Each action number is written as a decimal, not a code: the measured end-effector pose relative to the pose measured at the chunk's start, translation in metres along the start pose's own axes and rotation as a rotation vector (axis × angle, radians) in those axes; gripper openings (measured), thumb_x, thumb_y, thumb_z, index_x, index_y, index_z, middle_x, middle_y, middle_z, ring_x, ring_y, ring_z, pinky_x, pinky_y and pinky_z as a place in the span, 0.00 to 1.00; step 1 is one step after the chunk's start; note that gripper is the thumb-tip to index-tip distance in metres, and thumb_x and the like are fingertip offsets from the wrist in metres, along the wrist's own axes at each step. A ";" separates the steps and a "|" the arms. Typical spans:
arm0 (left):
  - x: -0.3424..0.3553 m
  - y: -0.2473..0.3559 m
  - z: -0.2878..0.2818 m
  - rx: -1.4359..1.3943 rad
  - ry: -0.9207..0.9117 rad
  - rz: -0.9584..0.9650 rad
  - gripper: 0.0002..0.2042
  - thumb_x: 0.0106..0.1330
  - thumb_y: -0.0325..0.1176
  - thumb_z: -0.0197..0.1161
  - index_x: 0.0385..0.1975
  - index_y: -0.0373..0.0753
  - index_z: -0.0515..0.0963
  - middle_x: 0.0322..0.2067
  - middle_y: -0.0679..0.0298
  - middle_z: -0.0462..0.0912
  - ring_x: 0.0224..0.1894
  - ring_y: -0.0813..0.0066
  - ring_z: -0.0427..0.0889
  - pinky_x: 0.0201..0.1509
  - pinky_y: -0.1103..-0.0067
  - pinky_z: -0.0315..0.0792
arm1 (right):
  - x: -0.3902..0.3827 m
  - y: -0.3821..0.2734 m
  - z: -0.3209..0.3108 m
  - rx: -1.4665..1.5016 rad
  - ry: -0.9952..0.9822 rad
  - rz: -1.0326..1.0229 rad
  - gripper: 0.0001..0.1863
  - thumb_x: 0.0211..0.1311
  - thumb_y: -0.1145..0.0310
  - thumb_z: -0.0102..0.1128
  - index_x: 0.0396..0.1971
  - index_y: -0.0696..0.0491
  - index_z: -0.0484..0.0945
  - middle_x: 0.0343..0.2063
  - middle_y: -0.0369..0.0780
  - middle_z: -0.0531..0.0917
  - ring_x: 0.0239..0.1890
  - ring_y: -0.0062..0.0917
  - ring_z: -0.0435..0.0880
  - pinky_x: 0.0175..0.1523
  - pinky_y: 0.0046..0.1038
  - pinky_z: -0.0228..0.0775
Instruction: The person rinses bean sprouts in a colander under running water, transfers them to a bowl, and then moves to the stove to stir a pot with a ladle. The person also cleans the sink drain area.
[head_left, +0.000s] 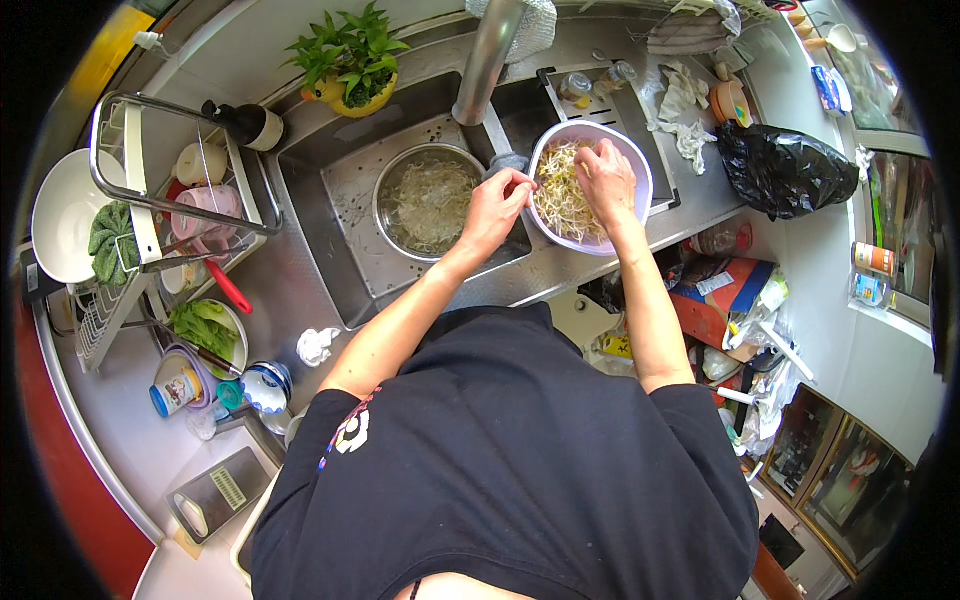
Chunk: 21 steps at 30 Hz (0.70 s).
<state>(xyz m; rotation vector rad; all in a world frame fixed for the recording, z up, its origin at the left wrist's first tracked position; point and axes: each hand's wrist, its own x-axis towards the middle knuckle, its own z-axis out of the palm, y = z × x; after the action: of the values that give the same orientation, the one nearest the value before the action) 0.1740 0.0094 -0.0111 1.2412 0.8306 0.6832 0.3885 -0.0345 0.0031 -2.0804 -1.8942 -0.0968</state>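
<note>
Sprouts (565, 200) fill the bowl (640, 165) on the sink's (310, 170) right edge. My right hand (605, 180) rests curled in them, pinching some. My left hand (495, 205) pinches a strand at the bowl's rim. A pot (428, 203) of sprouts sits in the sink, just left.

At centre frame I see the sink (340, 190) with a metal bowl (428, 203) of sprouts in it. Just right of that sits a strainer bowl (640, 170) on the sink's edge, both hands over it. A potted plant (352, 60) stands behind the sink, a dish rack (165, 215) at left, a bag (780, 170) at upper right.
</note>
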 end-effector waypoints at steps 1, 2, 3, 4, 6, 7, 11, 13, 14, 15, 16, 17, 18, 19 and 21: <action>0.000 0.000 -0.002 -0.021 -0.007 -0.003 0.07 0.71 0.31 0.59 0.39 0.35 0.80 0.27 0.70 0.80 0.31 0.86 0.76 0.37 0.85 0.69 | 0.001 0.000 0.000 -0.001 0.003 -0.007 0.07 0.52 0.70 0.67 0.31 0.48 0.79 0.33 0.39 0.75 0.39 0.36 0.78 0.43 0.38 0.71; 0.000 0.001 -0.004 -0.030 -0.007 -0.012 0.07 0.71 0.31 0.59 0.39 0.35 0.80 0.27 0.70 0.80 0.31 0.86 0.76 0.36 0.86 0.68 | 0.002 0.000 0.000 0.003 0.001 -0.018 0.07 0.52 0.70 0.67 0.31 0.48 0.78 0.33 0.39 0.75 0.39 0.36 0.78 0.43 0.38 0.70; 0.000 0.001 -0.005 -0.039 -0.007 -0.021 0.07 0.71 0.31 0.59 0.39 0.35 0.80 0.27 0.70 0.80 0.30 0.86 0.75 0.35 0.86 0.68 | 0.003 0.001 -0.001 0.039 0.017 -0.021 0.07 0.52 0.70 0.66 0.30 0.49 0.77 0.32 0.39 0.75 0.38 0.36 0.78 0.43 0.38 0.70; 0.000 0.002 -0.006 -0.049 -0.007 -0.030 0.07 0.71 0.31 0.59 0.39 0.35 0.80 0.27 0.70 0.80 0.30 0.87 0.74 0.35 0.86 0.67 | 0.004 0.002 -0.002 0.080 0.028 -0.028 0.07 0.52 0.69 0.66 0.29 0.49 0.77 0.32 0.39 0.76 0.38 0.37 0.78 0.42 0.39 0.70; -0.002 0.004 -0.008 -0.070 -0.003 -0.037 0.07 0.71 0.31 0.59 0.39 0.36 0.80 0.27 0.70 0.79 0.30 0.87 0.73 0.33 0.86 0.66 | 0.004 0.005 -0.005 0.121 0.033 0.003 0.06 0.53 0.69 0.65 0.29 0.49 0.75 0.31 0.39 0.76 0.37 0.37 0.79 0.42 0.39 0.71; -0.002 0.005 -0.010 -0.084 -0.010 -0.031 0.07 0.71 0.32 0.59 0.40 0.36 0.80 0.27 0.70 0.79 0.29 0.87 0.73 0.33 0.86 0.65 | 0.003 0.008 -0.006 0.122 0.026 0.037 0.06 0.54 0.69 0.64 0.29 0.49 0.75 0.30 0.39 0.77 0.37 0.38 0.79 0.42 0.40 0.71; -0.006 0.006 -0.023 -0.155 0.008 -0.086 0.07 0.71 0.31 0.58 0.40 0.36 0.80 0.28 0.70 0.79 0.28 0.88 0.71 0.32 0.87 0.65 | -0.008 0.016 -0.007 0.139 0.007 0.171 0.05 0.56 0.68 0.61 0.29 0.50 0.74 0.28 0.40 0.78 0.36 0.39 0.80 0.42 0.40 0.71; -0.009 0.005 -0.034 -0.150 0.047 -0.089 0.07 0.71 0.31 0.58 0.41 0.36 0.81 0.28 0.70 0.80 0.28 0.88 0.71 0.34 0.88 0.65 | -0.013 0.019 -0.005 0.127 -0.018 0.190 0.05 0.57 0.68 0.61 0.30 0.50 0.75 0.29 0.40 0.79 0.35 0.39 0.81 0.41 0.40 0.72; -0.010 0.004 -0.040 -0.173 0.060 -0.069 0.08 0.72 0.31 0.58 0.41 0.36 0.81 0.28 0.70 0.80 0.29 0.88 0.71 0.34 0.88 0.65 | -0.014 0.020 -0.004 0.110 -0.030 0.198 0.05 0.58 0.68 0.61 0.32 0.50 0.77 0.29 0.40 0.80 0.34 0.37 0.82 0.40 0.38 0.73; -0.011 0.002 -0.047 -0.199 0.067 -0.045 0.08 0.72 0.31 0.58 0.42 0.36 0.81 0.28 0.70 0.80 0.29 0.87 0.71 0.34 0.88 0.65 | -0.015 0.021 -0.004 0.095 -0.062 0.207 0.05 0.58 0.68 0.62 0.33 0.50 0.78 0.30 0.40 0.81 0.33 0.36 0.82 0.40 0.37 0.74; -0.013 0.001 -0.054 -0.182 0.116 -0.083 0.08 0.72 0.31 0.58 0.42 0.36 0.81 0.29 0.70 0.80 0.29 0.87 0.71 0.34 0.88 0.66 | -0.016 0.023 -0.005 0.157 -0.068 0.188 0.05 0.59 0.69 0.62 0.35 0.49 0.79 0.31 0.39 0.82 0.33 0.33 0.83 0.40 0.35 0.74; -0.015 0.000 -0.062 -0.217 0.140 -0.077 0.08 0.72 0.31 0.58 0.43 0.36 0.81 0.29 0.70 0.80 0.29 0.87 0.71 0.34 0.88 0.66 | -0.016 0.025 -0.008 0.219 -0.095 0.174 0.06 0.59 0.69 0.63 0.37 0.49 0.80 0.31 0.38 0.83 0.33 0.30 0.83 0.40 0.32 0.75; -0.016 -0.002 -0.070 -0.226 0.160 -0.099 0.08 0.72 0.31 0.59 0.43 0.36 0.81 0.29 0.70 0.80 0.28 0.87 0.71 0.34 0.88 0.66 | -0.016 0.027 -0.011 0.273 -0.148 0.193 0.07 0.60 0.69 0.64 0.38 0.48 0.81 0.32 0.37 0.84 0.32 0.27 0.83 0.40 0.30 0.75; -0.018 -0.004 -0.078 -0.237 0.181 -0.110 0.08 0.72 0.31 0.59 0.43 0.36 0.81 0.29 0.70 0.80 0.28 0.87 0.71 0.34 0.88 0.66 | -0.017 0.030 -0.016 0.544 -0.141 0.309 0.08 0.62 0.70 0.66 0.41 0.50 0.82 0.34 0.35 0.85 0.35 0.19 0.82 0.43 0.23 0.75; -0.023 -0.009 -0.092 -0.242 0.202 -0.129 0.08 0.72 0.32 0.58 0.43 0.36 0.80 0.30 0.70 0.80 0.28 0.88 0.70 0.33 0.89 0.65 | -0.017 0.037 -0.030 0.958 -0.111 0.508 0.07 0.64 0.71 0.67 0.39 0.54 0.81 0.33 0.33 0.85 0.37 0.16 0.80 0.47 0.20 0.73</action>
<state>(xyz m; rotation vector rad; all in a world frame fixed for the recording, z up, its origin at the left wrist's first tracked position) 0.0839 0.0374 -0.0267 0.9031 0.9553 0.7881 0.4282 -0.0611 0.0196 -1.7641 -1.0306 0.8710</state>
